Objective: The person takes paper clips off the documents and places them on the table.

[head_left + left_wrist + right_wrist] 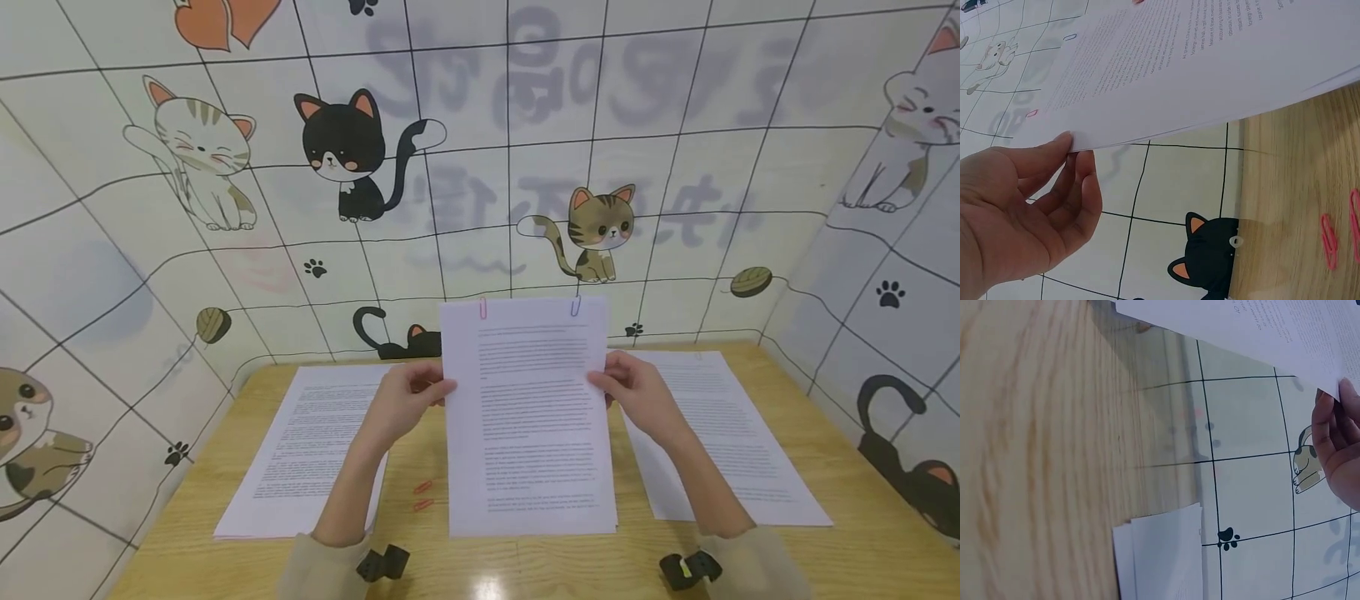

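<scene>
Clipped paper sheaf held up over the counter

Head view: left hand (405, 400) and right hand (637, 396) pinch the sheaf (528, 417) edges above the counter (862, 542). Left wrist: grip clamped on paper; pink clips (1338, 237) lie below. Right wrist: fingers (1332, 434) clamp the edge.

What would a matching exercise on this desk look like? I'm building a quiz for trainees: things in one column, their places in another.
Things:
1. clipped stack of pages
2. loose paper clips
3. left sheet pile
4. right sheet pile

Places:
A. flat on the table beyond the right hand
B. held by its side edges in both hands, its top end raised
C. flat on the table under the left hand's forearm
D. on the bare wood between the left pile and the held stack

Pairs: 1-B, 2-D, 3-C, 4-A
</scene>
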Demonstrator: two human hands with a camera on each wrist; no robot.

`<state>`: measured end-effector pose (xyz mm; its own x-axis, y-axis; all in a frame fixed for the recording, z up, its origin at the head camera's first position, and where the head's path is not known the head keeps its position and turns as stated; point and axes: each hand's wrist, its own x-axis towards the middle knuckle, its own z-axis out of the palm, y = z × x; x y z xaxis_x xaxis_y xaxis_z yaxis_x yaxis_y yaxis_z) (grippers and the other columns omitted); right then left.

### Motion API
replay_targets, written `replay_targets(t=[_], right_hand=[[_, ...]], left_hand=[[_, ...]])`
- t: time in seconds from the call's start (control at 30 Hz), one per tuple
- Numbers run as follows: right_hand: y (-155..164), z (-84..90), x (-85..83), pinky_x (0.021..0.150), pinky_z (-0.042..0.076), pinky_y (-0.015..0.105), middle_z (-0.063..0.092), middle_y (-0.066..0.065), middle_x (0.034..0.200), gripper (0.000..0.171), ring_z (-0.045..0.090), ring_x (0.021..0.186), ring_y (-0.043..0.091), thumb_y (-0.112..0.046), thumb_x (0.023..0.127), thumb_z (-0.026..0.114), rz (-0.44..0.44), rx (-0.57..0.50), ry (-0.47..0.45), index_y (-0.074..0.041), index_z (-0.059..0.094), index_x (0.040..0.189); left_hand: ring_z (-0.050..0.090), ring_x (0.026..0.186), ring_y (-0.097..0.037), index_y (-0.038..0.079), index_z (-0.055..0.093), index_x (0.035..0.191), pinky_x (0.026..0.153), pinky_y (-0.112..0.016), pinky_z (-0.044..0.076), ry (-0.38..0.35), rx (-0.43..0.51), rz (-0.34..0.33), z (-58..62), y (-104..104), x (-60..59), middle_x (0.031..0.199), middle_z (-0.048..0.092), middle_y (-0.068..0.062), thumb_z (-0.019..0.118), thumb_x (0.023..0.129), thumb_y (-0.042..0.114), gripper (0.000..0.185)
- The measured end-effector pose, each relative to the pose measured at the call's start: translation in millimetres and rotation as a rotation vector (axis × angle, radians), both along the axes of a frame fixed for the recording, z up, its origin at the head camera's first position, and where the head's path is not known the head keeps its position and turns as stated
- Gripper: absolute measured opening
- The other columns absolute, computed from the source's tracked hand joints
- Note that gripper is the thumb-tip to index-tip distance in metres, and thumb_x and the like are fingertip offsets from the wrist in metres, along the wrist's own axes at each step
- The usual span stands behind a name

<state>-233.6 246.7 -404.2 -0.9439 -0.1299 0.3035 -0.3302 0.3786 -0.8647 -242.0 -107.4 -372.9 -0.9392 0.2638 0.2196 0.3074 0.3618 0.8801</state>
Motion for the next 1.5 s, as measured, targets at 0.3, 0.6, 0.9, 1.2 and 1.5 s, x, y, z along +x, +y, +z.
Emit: replay_targets(t=[0.3,0.6,0.9,1.2,1.5], right_hand=[[-4,0.9,3.0,0.061,0.051,0.024,0.074,0.011,0.088,0.015,0.061,0.066,0.019,-0.012,0.099,0.067,-0.050,-0.010,0.046,0.002,0.064,0.104],[-8,-1.7,4.7,0.060,0.047,0.023,0.073,0.012,0.085,0.012,0.059,0.067,0.027,-0.008,0.099,0.066,-0.075,-0.005,0.025,0.002,0.063,0.104],[-14,-3.2,8.0,0.060,0.050,0.025,0.073,0.011,0.085,0.009,0.061,0.066,0.026,-0.006,0.098,0.066,-0.049,0.011,0.054,0.002,0.063,0.101],[-18,-6.1,10.6,0.060,0.052,0.024,0.075,0.009,0.089,0.009,0.064,0.066,0.017,-0.005,0.098,0.066,-0.028,0.050,0.075,0.000,0.065,0.105],[-20,-1.7,14.9,0.061,0.052,0.024,0.075,0.009,0.093,0.010,0.064,0.067,0.017,-0.003,0.097,0.066,-0.024,0.062,0.097,-0.001,0.065,0.107]], left_hand=[[0.068,0.088,-0.027,0.006,0.073,0.107,0.077,-0.033,0.053,0.069,-0.042,-0.023,5.6,-3,3.5,0.092,0.072,-0.003,0.071,0.095,0.010,0.012],[0.065,0.089,-0.017,0.009,0.072,0.108,0.082,-0.029,0.054,0.185,0.011,0.042,16.0,-5,10.9,0.098,0.071,-0.002,0.072,0.094,0.009,0.013],[0.067,0.088,-0.019,0.003,0.071,0.110,0.082,-0.024,0.053,0.425,0.072,0.097,26.5,-2,19.4,0.099,0.072,-0.006,0.073,0.093,0.006,0.018],[0.069,0.091,-0.017,0.004,0.073,0.105,0.084,-0.021,0.052,0.602,0.083,0.048,28.2,3,21.7,0.101,0.074,-0.002,0.074,0.090,0.002,0.015],[0.068,0.084,-0.015,0.004,0.072,0.098,0.078,-0.022,0.053,0.661,0.077,0.035,26.4,10,19.7,0.093,0.073,-0.003,0.074,0.091,0.002,0.008]])
